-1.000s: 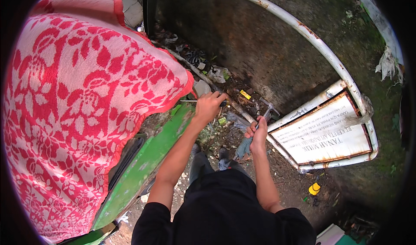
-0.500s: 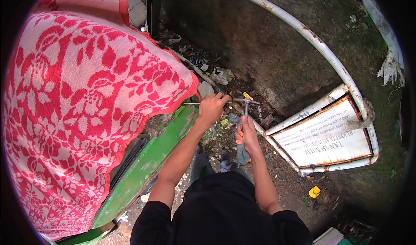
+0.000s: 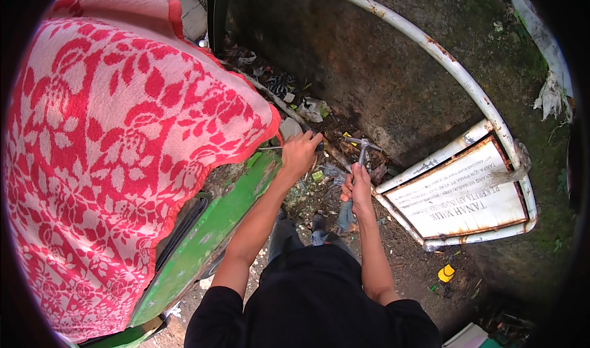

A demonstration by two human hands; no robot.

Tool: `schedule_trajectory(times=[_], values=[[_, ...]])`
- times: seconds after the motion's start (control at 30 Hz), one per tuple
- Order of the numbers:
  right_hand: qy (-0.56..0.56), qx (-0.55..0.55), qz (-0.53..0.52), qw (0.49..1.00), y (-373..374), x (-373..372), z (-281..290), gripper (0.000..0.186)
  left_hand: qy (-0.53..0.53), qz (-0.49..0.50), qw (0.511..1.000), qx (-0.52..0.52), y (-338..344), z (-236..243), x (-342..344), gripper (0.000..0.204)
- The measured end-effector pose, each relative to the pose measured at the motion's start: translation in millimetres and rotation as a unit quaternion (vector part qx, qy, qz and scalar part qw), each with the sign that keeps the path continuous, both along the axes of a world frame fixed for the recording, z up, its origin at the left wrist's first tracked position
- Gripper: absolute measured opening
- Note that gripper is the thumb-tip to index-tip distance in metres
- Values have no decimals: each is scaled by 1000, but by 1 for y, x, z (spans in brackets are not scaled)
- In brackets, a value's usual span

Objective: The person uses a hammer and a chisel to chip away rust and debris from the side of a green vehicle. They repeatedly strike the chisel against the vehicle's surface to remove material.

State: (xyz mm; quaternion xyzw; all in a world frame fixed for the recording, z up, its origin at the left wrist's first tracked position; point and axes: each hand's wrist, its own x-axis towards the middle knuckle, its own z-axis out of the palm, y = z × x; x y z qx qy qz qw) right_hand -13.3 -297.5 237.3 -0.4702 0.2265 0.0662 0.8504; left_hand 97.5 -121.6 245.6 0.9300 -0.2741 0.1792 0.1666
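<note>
At the scuffed green panel's point(image 3: 215, 225) upper end, the left hand point(image 3: 299, 154) clamps a dark-handled, thin metal-shafted tool point(image 3: 319, 146), and right of the panel the right hand point(image 3: 357, 188) grips a grey metal-headed hammer point(image 3: 362, 155), apparently for striking, the next blow calling for square aim.

We are wearing a loose black top point(image 3: 313, 296), its short sleeves point(image 3: 215, 308) ending near the elbows. Below it, greyish-blue trousers point(image 3: 284, 236) and dark shoes point(image 3: 319, 221) are partly showing. Our forearms point(image 3: 252, 219) and hands point(image 3: 298, 154) are showing bare.
</note>
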Motion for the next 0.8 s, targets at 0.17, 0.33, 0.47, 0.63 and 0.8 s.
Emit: schedule_trajectory(times=[0.17,0.33,0.47,0.63,0.8], values=[[8,25,-93,995,-21,-1,5,29,-7,7,1000,3,2,-3,0,40],[0,36,-151,988,-6,1,3,30,-7,14,1000,-2,-2,-1,0,39],[1,1,66,998,24,5,4,27,-2,18,1000,-14,-2,-1,0,38],[-19,-7,-5,1000,6,14,10,28,-11,-1,1000,6,4,-8,-3,39],[-13,-19,-61,998,10,11,13,29,-1,22,1000,-7,0,2,0,35]])
